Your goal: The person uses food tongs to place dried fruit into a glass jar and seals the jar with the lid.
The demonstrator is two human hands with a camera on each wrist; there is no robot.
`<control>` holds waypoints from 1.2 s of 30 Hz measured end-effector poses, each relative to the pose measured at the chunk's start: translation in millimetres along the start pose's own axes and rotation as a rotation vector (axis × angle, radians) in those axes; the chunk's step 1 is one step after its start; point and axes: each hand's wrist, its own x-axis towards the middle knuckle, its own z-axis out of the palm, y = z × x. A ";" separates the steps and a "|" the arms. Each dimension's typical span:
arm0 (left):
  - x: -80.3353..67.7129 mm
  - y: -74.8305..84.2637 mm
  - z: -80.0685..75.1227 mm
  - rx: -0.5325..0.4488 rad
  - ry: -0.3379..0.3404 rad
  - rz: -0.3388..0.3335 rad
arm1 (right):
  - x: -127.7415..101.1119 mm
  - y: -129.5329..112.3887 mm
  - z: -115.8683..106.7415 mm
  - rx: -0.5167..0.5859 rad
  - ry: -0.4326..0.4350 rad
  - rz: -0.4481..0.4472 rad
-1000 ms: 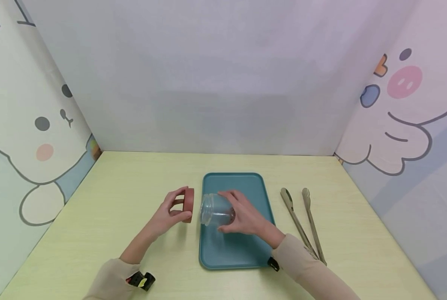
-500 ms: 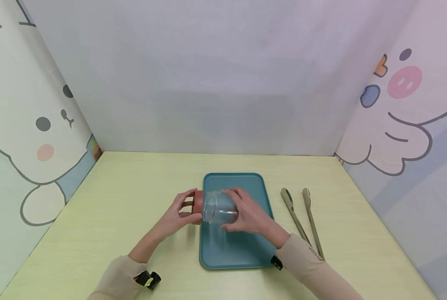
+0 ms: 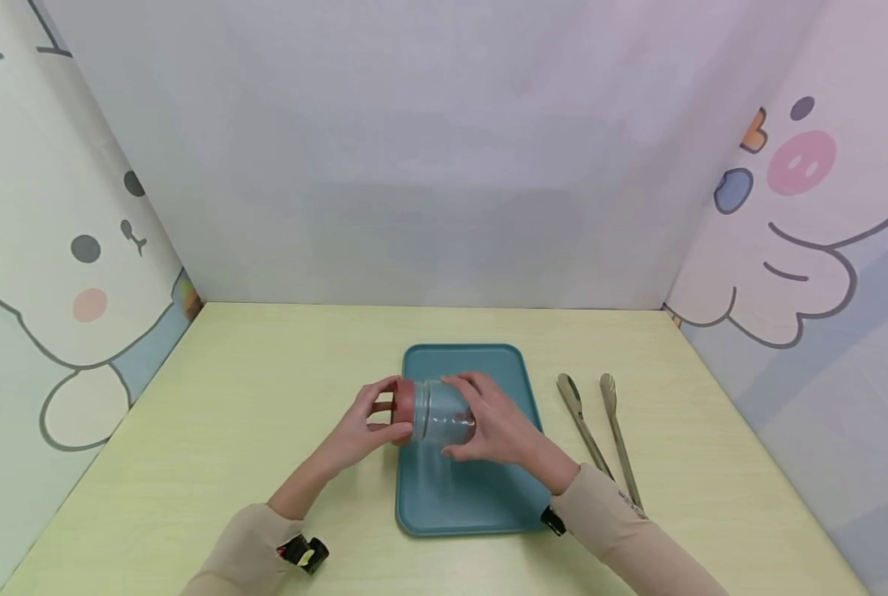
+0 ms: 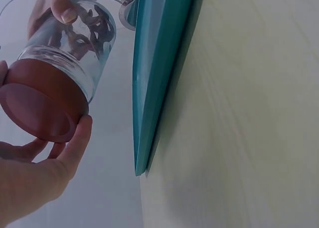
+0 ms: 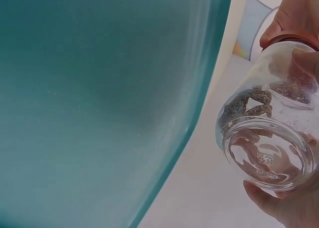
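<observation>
A clear jar (image 3: 438,412) lies sideways in the air above a teal tray (image 3: 462,505), its mouth toward the left. My right hand (image 3: 492,426) grips it round the base end. A reddish-brown lid (image 3: 404,411) sits against the jar's mouth, and my left hand (image 3: 365,426) holds it by the rim between thumb and fingers. In the left wrist view the lid (image 4: 45,98) covers the jar's mouth; whether it is screwed tight I cannot tell. Through the glass in the right wrist view, small dark brown pieces (image 5: 249,106) show inside the jar (image 5: 269,133).
Right of the tray lie a metal spoon (image 3: 585,426) and a metal fork (image 3: 622,439), their handles partly under the right sleeve (image 3: 607,513). The pale wooden table (image 3: 302,348) ends at a white back wall (image 3: 444,207). Cartoon-printed curtains stand on both sides.
The left hand has carried the lid rightward, from apart from the jar onto its mouth. The right hand with the jar has shifted slightly right.
</observation>
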 end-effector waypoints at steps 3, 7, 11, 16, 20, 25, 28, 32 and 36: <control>1.0 0.2 1.9 0.003 0.000 -0.003 | -0.1 -0.4 -0.2 -0.005 0.001 -0.011; 0.5 6.1 4.3 -0.004 -0.011 -0.011 | -0.2 -1.3 -0.6 -0.013 -0.019 -0.003; 0.7 6.7 5.6 -0.017 -0.018 -0.015 | 0.2 -1.9 -2.0 -0.023 -0.034 0.007; 2.2 1.9 6.8 -0.013 -0.009 -0.032 | 0.2 -2.1 -3.4 -0.025 -0.039 0.002; 2.2 1.6 7.8 -0.010 -0.012 -0.030 | 0.0 -2.1 -4.2 -0.028 -0.043 -0.004; 1.6 2.1 8.1 -0.010 -0.023 -0.026 | -0.4 -1.9 -4.7 -0.044 -0.052 -0.008; 1.1 3.2 8.2 -0.024 -0.036 -0.013 | -1.0 -1.9 -5.1 -0.040 -0.054 -0.004; 0.0 5.9 8.6 -0.021 -0.050 -0.014 | -2.1 -1.9 -6.5 -0.032 -0.063 0.007; -3.2 16.6 8.7 0.033 -0.068 -0.007 | -3.0 -1.0 -7.7 -0.024 -0.065 0.014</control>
